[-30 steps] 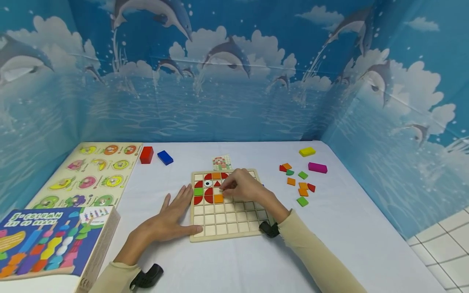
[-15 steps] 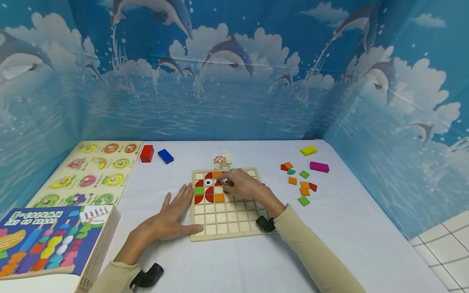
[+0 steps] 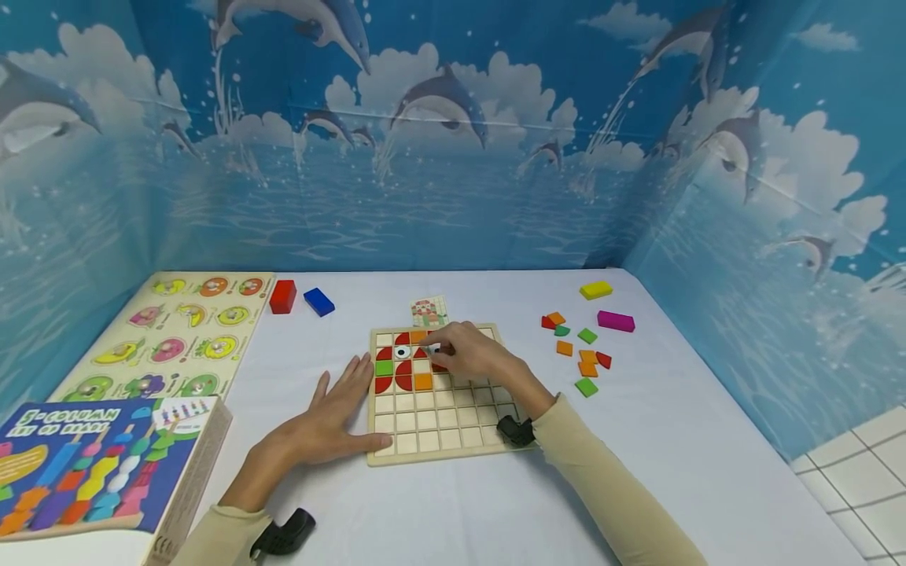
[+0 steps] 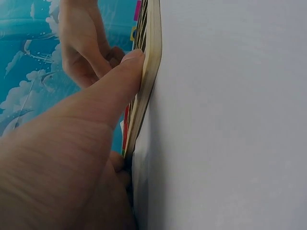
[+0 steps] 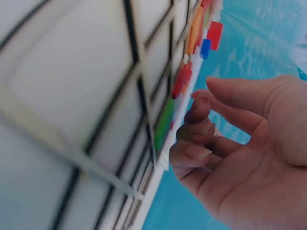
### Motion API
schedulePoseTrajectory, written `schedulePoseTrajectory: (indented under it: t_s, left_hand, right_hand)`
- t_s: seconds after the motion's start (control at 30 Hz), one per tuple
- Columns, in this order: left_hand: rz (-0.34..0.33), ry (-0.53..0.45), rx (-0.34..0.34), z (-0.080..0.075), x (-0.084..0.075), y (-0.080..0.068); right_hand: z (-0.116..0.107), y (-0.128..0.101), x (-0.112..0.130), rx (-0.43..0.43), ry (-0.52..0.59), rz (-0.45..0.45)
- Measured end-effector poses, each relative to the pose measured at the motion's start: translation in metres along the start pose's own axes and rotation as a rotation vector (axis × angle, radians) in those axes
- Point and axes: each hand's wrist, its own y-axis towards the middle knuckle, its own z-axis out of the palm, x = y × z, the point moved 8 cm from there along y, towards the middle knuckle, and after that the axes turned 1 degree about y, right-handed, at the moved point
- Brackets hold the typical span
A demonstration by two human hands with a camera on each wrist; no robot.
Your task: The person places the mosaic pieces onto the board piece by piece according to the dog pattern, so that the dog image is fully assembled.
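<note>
A square wooden grid board (image 3: 442, 461) lies on the table with coloured tiles in its upper left part. Red curved tiles (image 3: 403, 376), a green tile (image 3: 384, 368), orange tiles (image 3: 422, 382) and a round eye tile (image 3: 402, 352) show there. My left hand (image 3: 329, 424) lies spread along the board's left side, its thumb (image 4: 127, 72) on the near corner. Over the upper rows, my right hand (image 3: 467, 352) has its thumb and index fingertips close together at a red triangular tile (image 3: 420, 353). Its other fingers curl inward. Whether it pinches a tile cannot be made out; the hand hides several cells.
Behind the board is a small picture card (image 3: 429, 311). Loose tiles (image 3: 587, 369) lie to the right, near magenta (image 3: 616, 321) and yellow (image 3: 596, 290) blocks. Red (image 3: 282, 297) and blue (image 3: 319, 302) blocks, a fruit board (image 3: 170, 330) and a bead-set box (image 3: 92, 464) are at left.
My right fingertips have shifted slightly up the board, from beside the light cell above the orange tile to the red triangular tile. The left hand keeps its place.
</note>
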Motion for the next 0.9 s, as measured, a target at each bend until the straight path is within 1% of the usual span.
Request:
schedulePoseTrajectory:
  t_s: [0.07, 0.17, 0.23, 0.3, 0.43, 0.5, 0.6, 0.7, 0.8, 0.9]
  left_hand:
    - [-0.004, -0.002, 0.002, 0.001, -0.001, 0.0]
    - [0.0, -0.007, 0.004, 0.001, -0.004, 0.0]
    - [0.004, -0.011, 0.004, 0.0, -0.006, 0.0]
    - [0.016, -0.019, 0.004, -0.001, -0.009, -0.001]
    - [0.033, -0.035, 0.005, -0.003, -0.012, -0.003]
    - [0.029, -0.034, 0.006, -0.005, -0.013, -0.004]
    - [0.026, -0.043, 0.01, -0.008, -0.014, -0.005]
    - [0.011, -0.035, 0.021, -0.008, -0.015, -0.006]
    - [0.005, -0.028, 0.028, -0.007, -0.013, -0.006]
    - [0.016, -0.027, 0.015, -0.007, -0.013, -0.006]
  right_hand:
    - [-0.007, -0.005, -0.002, -0.011, 0.046, -0.018]
    - [-0.024, -0.019, -0.006, -0.057, 0.09, -0.098]
    - [-0.036, -0.03, -0.012, -0.095, 0.098, -0.14]
    - [-0.047, -0.042, -0.024, -0.127, 0.106, -0.146]
    - [-0.065, -0.067, -0.057, -0.167, 0.125, -0.06]
    - [-0.072, -0.078, -0.076, -0.18, 0.129, -0.015]
    - [-0.079, -0.093, -0.099, -0.186, 0.139, 0.03]
    - [-0.085, -0.104, -0.12, -0.182, 0.153, 0.073]
    - [-0.092, -0.113, -0.138, -0.19, 0.158, 0.14]
    - [-0.097, -0.121, -0.153, -0.213, 0.154, 0.205]
